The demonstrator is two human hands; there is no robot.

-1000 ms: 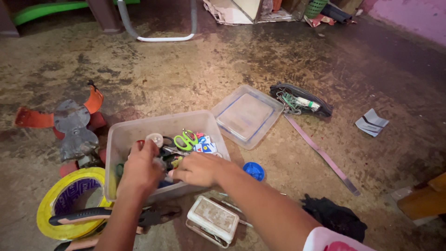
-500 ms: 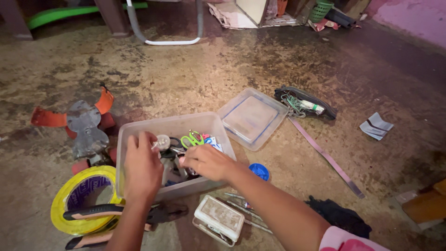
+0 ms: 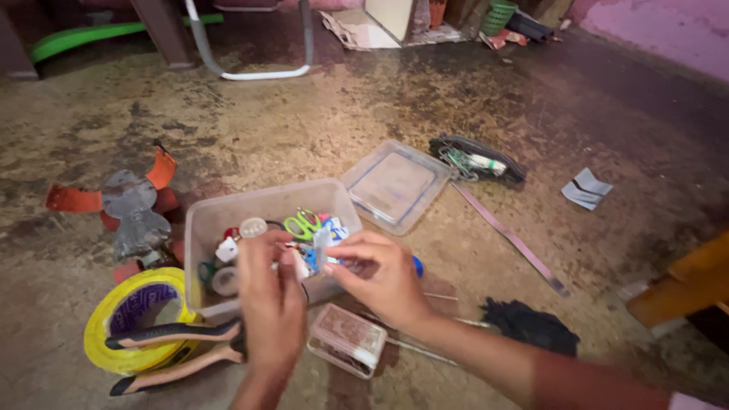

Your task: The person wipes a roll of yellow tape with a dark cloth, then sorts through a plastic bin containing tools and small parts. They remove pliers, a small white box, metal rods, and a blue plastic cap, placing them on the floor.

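1. Here, the two hands meet just above the near rim of the clear plastic box (image 3: pixel 220 216). The right hand (image 3: pixel 383 277) pinches a small pale flat piece (image 3: pixel 320 249) between thumb and fingertips, holding it roughly upright, its long axis running up and down.
2. The left hand (image 3: pixel 273 307) is curled, its fingers closed toward that same piece from the left. Whether it actually grips the piece or something else of its own I cannot tell, since the back of the hand hides the fingertips.
3. The piece sits between the hands, nearer the right one, and directly over the near right part of the box.
4. Inside the box lie green-handled scissors (image 3: pixel 301 225), a round white cap (image 3: pixel 253 227) and a jumble of small items too blurred to name.
5. Further out: the box's lid (image 3: pixel 395 184) lies flat just beyond its far right corner; a small white case (image 3: pixel 345 339) lies just below the hands; a yellow tape roll (image 3: pixel 137 319) with pliers (image 3: pixel 171 353) across it lies to the left; a blue cap (image 3: pixel 417 266) is mostly hidden behind the right hand.
6. Both forearms are cut off by the bottom edge.
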